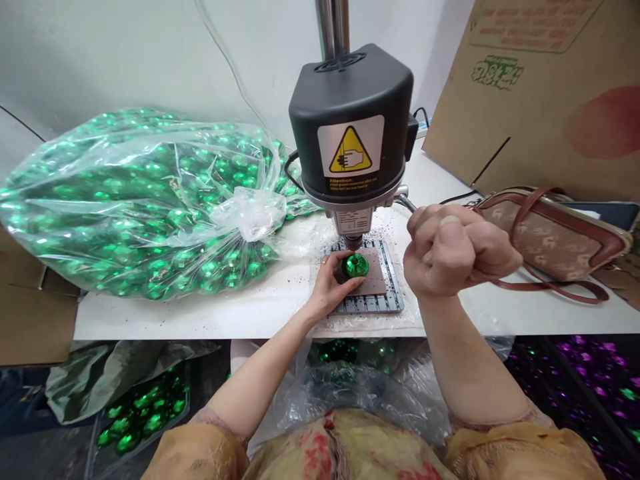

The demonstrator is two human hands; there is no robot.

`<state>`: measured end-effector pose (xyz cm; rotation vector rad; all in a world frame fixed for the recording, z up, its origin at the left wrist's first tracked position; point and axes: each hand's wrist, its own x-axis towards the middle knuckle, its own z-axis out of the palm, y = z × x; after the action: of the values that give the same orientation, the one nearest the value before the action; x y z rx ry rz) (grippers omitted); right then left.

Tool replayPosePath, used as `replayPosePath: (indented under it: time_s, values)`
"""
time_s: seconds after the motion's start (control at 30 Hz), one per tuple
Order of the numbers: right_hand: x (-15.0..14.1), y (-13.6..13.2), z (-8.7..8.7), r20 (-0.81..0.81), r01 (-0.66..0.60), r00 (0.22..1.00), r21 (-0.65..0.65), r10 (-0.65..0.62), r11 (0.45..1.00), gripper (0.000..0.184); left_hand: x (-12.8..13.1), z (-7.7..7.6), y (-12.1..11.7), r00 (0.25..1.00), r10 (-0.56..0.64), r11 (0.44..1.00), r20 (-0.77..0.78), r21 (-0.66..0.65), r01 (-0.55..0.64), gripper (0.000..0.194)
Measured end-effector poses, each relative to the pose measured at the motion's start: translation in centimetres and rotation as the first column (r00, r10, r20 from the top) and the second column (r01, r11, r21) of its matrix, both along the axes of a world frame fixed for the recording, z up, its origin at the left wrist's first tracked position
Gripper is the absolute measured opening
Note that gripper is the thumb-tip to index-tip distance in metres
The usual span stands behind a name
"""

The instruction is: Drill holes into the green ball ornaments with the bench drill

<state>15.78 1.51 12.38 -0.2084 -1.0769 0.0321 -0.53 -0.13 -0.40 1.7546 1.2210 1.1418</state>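
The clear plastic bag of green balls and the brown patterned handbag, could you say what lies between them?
The head view shows the black drill press, the left hand, a shiny green ball and the right hand.

The left hand (333,287) grips a green ornament (357,265) beneath the drill press (350,127).

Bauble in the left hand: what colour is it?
The bauble is shiny metallic green, clearest in the head view.

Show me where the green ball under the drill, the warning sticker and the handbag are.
Green ball (357,265): head view, its top.
Warning sticker (351,152): head view, its yellow triangle.
Handbag (545,241): head view, its patterned side.
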Motion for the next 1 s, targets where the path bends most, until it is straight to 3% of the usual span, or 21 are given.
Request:
replayPosePath:
  time_s: [0.1,0.17,0.23,0.27,0.37,0.5,0.6,0.67,0.73,0.8,0.83,0.9,0.97,1.0]
  values:
    - [0.0,0.1,-0.6,0.024,0.003,1.000,0.017,-0.003,1.000,0.047,0.0,0.0,-0.1,1.000,0.006,1.000,0.007,-0.010,-0.006,0.057]
    - [-0.2,-0.1,0.0,-0.010,0.021,1.000,-0.019,-0.021,1.000,0.048,0.0,0.0,-0.1,1.000,0.002,1.000,0.006,-0.004,-0.002,0.056]
    - [-0.5,-0.4,1.5,-0.064,0.037,0.997,-0.097,-0.044,0.995,0.048,0.1,0.0,-0.1,1.000,0.002,1.000,0.001,-0.002,-0.002,0.056]
    - [-0.6,-0.5,2.6,-0.116,0.041,0.991,-0.203,-0.066,0.978,0.049,0.2,0.1,0.0,1.000,0.009,1.000,0.002,-0.006,-0.009,0.056]
    - [-0.8,-0.6,5.6,-0.117,-0.004,0.992,-0.326,-0.037,0.945,0.049,0.5,0.6,-0.3,0.998,0.062,0.998,0.030,-0.014,-0.061,0.056]
    - [-0.5,-0.5,7.2,-0.085,-0.036,0.996,-0.413,0.001,0.910,0.045,0.1,1.3,-3.3,0.984,0.157,0.980,-0.088,0.141,-0.144,0.048]
    - [-0.3,-0.3,6.9,-0.082,-0.031,0.997,-0.382,-0.001,0.923,0.044,-0.8,0.8,-7.6,0.940,0.007,0.922,-0.340,0.366,0.125,0.047]
    - [-0.3,-0.1,6.6,-0.085,-0.037,0.996,-0.357,0.008,0.933,0.043,-1.4,-0.1,-10.4,0.836,-0.070,0.810,-0.545,0.458,0.367,0.050]
    - [-0.4,0.0,6.5,-0.093,-0.039,0.996,-0.353,0.006,0.935,0.043,-2.0,-0.8,-11.7,0.752,-0.062,0.715,-0.657,0.496,0.492,0.058]
    - [-0.5,0.1,6.5,-0.108,-0.031,0.994,-0.345,-0.006,0.938,0.043,-2.7,-1.0,-10.9,0.764,-0.040,0.693,-0.644,0.532,0.486,0.062]
    - [-0.5,0.1,6.4,-0.116,-0.026,0.993,-0.334,-0.014,0.942,0.043,-3.2,-0.7,-9.5,0.794,-0.015,0.716,-0.607,0.548,0.433,0.056]
    - [-0.5,0.1,6.4,-0.124,-0.021,0.992,-0.323,-0.020,0.946,0.043,-4.4,0.5,-5.2,0.837,0.097,0.812,-0.539,0.529,0.247,0.033]
    - [-0.5,0.0,6.3,-0.129,-0.031,0.992,-0.321,-0.012,0.947,0.042,-5.8,2.3,0.4,0.788,0.277,0.909,-0.550,0.416,-0.029,0.018]
    - [-0.5,-0.1,6.3,-0.131,-0.036,0.991,-0.324,-0.007,0.945,0.041,-6.5,3.2,3.2,0.769,0.329,0.911,-0.548,0.399,-0.106,0.018]
